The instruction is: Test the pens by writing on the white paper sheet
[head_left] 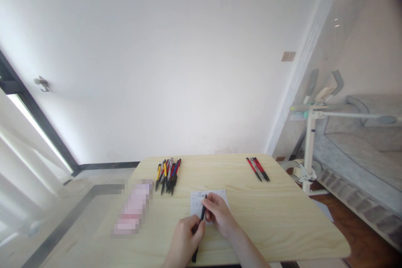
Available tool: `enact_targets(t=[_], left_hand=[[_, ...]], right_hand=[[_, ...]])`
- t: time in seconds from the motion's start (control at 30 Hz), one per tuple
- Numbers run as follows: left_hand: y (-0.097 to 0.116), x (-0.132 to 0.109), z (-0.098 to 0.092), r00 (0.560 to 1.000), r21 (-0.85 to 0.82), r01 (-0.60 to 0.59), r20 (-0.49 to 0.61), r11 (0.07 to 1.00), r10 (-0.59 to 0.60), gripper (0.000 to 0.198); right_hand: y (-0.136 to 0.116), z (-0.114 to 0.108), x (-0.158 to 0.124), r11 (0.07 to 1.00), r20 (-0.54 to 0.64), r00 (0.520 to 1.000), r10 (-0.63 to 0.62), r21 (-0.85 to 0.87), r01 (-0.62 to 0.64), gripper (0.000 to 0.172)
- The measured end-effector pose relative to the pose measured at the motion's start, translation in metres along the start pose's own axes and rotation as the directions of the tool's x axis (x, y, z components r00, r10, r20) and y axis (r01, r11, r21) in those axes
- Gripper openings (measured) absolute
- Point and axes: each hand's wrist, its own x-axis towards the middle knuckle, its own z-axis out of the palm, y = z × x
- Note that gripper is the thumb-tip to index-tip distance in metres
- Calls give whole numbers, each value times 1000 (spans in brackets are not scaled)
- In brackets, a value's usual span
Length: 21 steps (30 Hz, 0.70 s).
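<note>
My left hand (184, 238) and my right hand (218, 214) both grip one black pen (200, 226), which lies along the near part of the light wooden table (282, 217). The pen's tip points at a small white paper (196, 202) with scribbles, lying flat under my right hand. A pile of several pens (168, 173) with yellow, red, blue and black barrels lies further back to the left. A smaller group of red and black pens (258, 168) lies at the far right of the table.
A blurred pinkish patch (133, 208) sits on the table's left part. A white wall rises behind the table. To the right stand a white adjustable stand (309, 146) and a grey sofa (361, 146). A dark-framed window (34, 121) runs along the left.
</note>
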Motion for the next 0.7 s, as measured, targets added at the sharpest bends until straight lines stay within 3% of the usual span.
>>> enact_targets(t=[0.33,0.7], left_hand=[[4,-1,-3,1000,-36,-20,-8,999,19,31],[10,-1,-5,999,-65,-3,35,998,6,33]], right_hand=[[-4,3,-3,1000,15,1000,5,4,-5,26],[-5,2,-3,991,59,997,56,120,-62,30]])
